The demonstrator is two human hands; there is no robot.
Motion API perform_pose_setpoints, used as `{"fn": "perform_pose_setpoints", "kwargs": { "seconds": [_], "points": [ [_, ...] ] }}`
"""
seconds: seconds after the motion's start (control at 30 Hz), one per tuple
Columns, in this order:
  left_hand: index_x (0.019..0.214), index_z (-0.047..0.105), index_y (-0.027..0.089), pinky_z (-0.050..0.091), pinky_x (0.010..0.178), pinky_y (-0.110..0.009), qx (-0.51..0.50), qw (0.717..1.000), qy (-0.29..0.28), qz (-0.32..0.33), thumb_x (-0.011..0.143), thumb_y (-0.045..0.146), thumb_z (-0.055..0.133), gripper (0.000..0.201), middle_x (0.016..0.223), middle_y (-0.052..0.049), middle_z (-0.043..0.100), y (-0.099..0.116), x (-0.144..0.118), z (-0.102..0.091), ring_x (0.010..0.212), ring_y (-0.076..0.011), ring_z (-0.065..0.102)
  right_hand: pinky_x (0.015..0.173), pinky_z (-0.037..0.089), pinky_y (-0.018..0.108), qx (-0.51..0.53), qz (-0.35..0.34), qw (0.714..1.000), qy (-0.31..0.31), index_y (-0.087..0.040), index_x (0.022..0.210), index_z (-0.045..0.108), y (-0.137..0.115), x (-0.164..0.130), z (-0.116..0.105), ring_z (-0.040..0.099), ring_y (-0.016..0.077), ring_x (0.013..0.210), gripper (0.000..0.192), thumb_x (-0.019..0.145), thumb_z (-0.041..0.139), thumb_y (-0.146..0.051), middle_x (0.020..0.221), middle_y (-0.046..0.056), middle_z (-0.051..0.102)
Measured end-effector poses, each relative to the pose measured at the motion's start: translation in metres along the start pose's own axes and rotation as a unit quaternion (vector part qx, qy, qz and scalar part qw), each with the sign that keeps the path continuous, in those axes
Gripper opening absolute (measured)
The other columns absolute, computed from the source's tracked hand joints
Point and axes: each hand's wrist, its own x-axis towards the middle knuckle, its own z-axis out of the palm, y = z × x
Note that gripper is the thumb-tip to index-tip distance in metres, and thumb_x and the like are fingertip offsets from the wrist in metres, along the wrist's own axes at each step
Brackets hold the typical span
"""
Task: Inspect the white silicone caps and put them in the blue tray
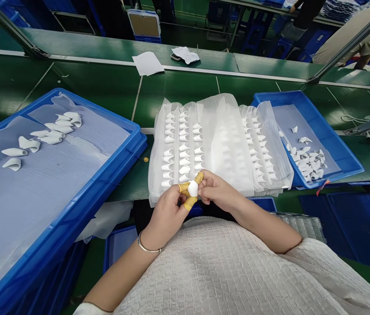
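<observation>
A small white curved piece (193,188) is pinched between my two hands in front of my body. My left hand (168,211), with yellow covers on the thumb and a finger, grips it from the left. From the right, my right hand (220,190) has its fingertips on the piece, a yellow cover on one finger. Just beyond lies a translucent white packing sheet (206,148) with upright folds. Similar white pieces (184,146) stand in rows on both sides of it, and a flap of the sheet veils the middle rows.
At left, stacked blue trays (106,114) hold a lined surface with several larger white pieces (57,128). A blue bin (345,159) at right contains a heap of small white pieces (309,164). Papers (147,63) lie on the far ledge. Other people are beyond the bench.
</observation>
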Motion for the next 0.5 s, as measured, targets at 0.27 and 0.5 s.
{"fn": "perform_pose_setpoints", "kwargs": {
  "seconds": [0.27, 0.5],
  "points": [
    [0.091, 0.059, 0.019, 0.047, 0.059, -0.028, -0.061, 0.997, -0.009, -0.039, 0.082, 0.032, 0.065, 0.017, 0.073, 0.001, 0.062, 0.0005, -0.0012, 0.0009, 0.065, -0.0152, 0.060, 0.042, 0.027, 0.018, 0.012, 0.014, 1.000, 0.006, -0.020, 0.080, 0.048, -0.0028, -0.0022, 0.0030, 0.034, 0.0053, 0.045, 0.022, 0.065, 0.063, -0.013, 0.059, -0.010, 0.047],
    [0.101, 0.061, 0.020, 0.048, 0.062, -0.027, -0.187, 0.978, -0.036, -0.084, 0.081, 0.035, 0.068, 0.026, 0.076, 0.001, 0.062, -0.0061, -0.0029, 0.0044, 0.067, -0.0141, 0.058, 0.043, 0.029, 0.019, 0.053, 0.028, 0.998, -0.017, -0.020, 0.080, 0.048, -0.0010, -0.0048, -0.0003, 0.036, 0.0056, 0.046, 0.023, 0.061, 0.058, -0.011, 0.058, -0.010, 0.049]
  ]
}}
